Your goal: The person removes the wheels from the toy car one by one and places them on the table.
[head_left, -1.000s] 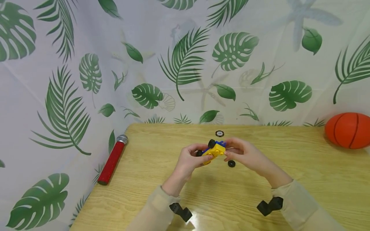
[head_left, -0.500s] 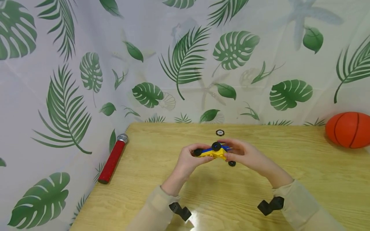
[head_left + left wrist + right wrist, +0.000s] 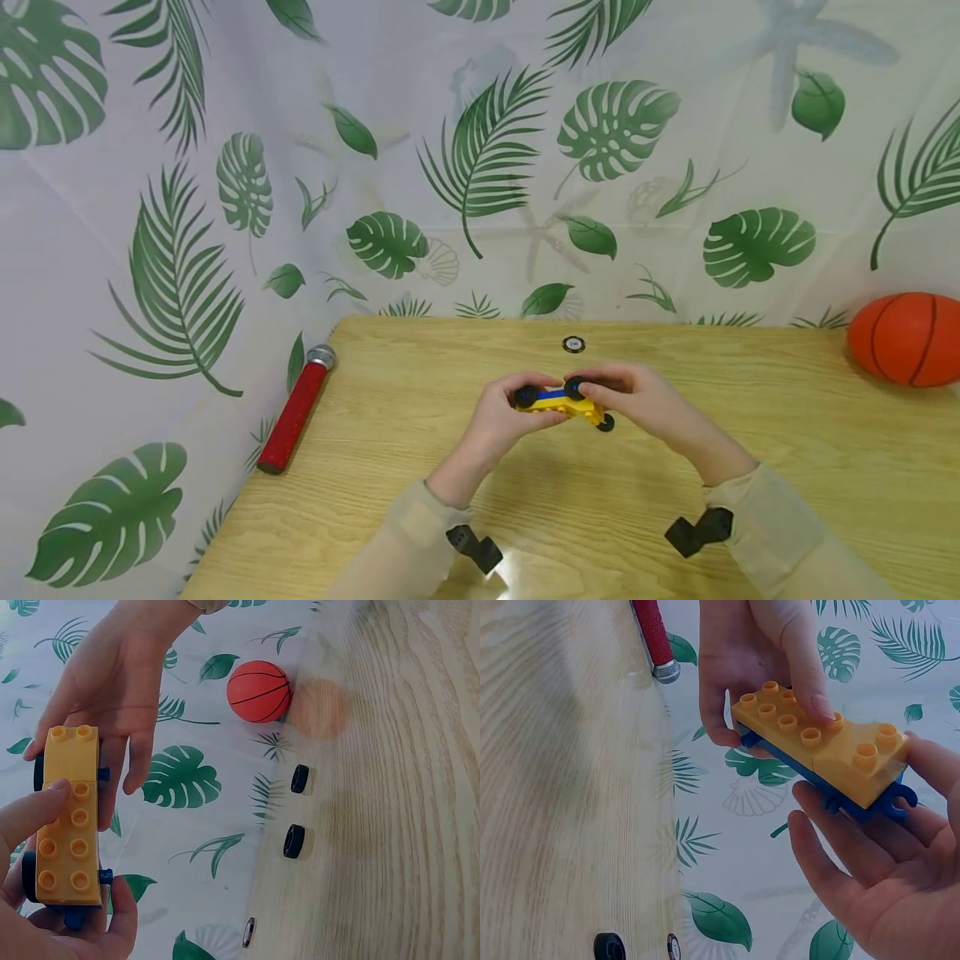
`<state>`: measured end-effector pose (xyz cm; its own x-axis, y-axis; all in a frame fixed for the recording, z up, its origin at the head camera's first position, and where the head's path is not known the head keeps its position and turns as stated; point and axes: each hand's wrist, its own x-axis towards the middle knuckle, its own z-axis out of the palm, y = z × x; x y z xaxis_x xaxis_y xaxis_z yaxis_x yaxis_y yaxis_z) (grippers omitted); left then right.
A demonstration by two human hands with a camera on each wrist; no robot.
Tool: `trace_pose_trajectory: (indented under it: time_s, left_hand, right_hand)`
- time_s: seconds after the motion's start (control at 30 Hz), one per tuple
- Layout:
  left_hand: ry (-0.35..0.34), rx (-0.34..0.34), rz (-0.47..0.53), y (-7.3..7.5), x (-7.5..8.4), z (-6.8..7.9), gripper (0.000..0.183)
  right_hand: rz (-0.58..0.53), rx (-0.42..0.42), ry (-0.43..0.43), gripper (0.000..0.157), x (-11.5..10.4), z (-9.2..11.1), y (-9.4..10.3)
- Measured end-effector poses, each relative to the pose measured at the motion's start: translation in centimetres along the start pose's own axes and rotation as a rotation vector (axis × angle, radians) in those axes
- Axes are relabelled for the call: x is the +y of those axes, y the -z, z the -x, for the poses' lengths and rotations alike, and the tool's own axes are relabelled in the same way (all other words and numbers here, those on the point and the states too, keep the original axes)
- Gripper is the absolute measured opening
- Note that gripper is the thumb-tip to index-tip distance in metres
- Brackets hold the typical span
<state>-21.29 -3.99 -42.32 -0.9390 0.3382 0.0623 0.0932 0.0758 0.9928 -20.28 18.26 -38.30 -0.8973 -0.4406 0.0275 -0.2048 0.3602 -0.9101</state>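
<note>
Both hands hold a toy car [image 3: 551,403] above the table, its yellow studded block set on a blue base. Two black wheels sit along one side; on the other, blue axle stubs [image 3: 105,877] stick out bare. My left hand [image 3: 497,423] grips one end, thumb on the yellow studs and fingers beneath, as the right wrist view shows. At the hooked end, my right hand [image 3: 654,410] has its thumb by a wheel [image 3: 575,388] and its fingers below the base. Two loose black wheels [image 3: 299,778] stand out in the left wrist view; the head view shows one.
A round black-and-white chip [image 3: 573,344] lies behind the hands on the wooden table [image 3: 420,358]. At the left edge lies a microphone [image 3: 296,412] with a red handle. An orange-red basketball [image 3: 911,340] rests at the back right. Leaf-print cloth hangs behind and at left.
The toy car has been turned so its wheeled side faces the head camera and it lies more level. The right thumb has shifted from the yellow end to the wheel there.
</note>
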Motion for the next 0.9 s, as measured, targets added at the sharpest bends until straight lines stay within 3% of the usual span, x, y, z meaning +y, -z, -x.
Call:
trace_pose_trajectory:
  time_s: [0.27,0.43,0.67,0.9]
  left_hand:
    - [-0.033,0.047,0.028,-0.06,0.14,-0.12,0.06]
    - [-0.019,0.082,0.064,0.14,0.1,-0.15,0.066]
    - [0.016,0.12,0.162,0.11,0.1,-0.24,0.067]
    - [0.013,0.115,0.255,0.26,-0.15,-0.19,0.055]
  right_hand:
    - [-0.007,0.016,0.004,0.045,0.0,0.05,-0.11]
    - [-0.019,0.003,0.017,0.045,0.14,0.05,-0.15]
    - [-0.045,0.005,0.002,0.043,0.52,-0.23,-0.29]
    - [-0.042,0.005,0.017,0.042,0.55,-0.28,-0.54]
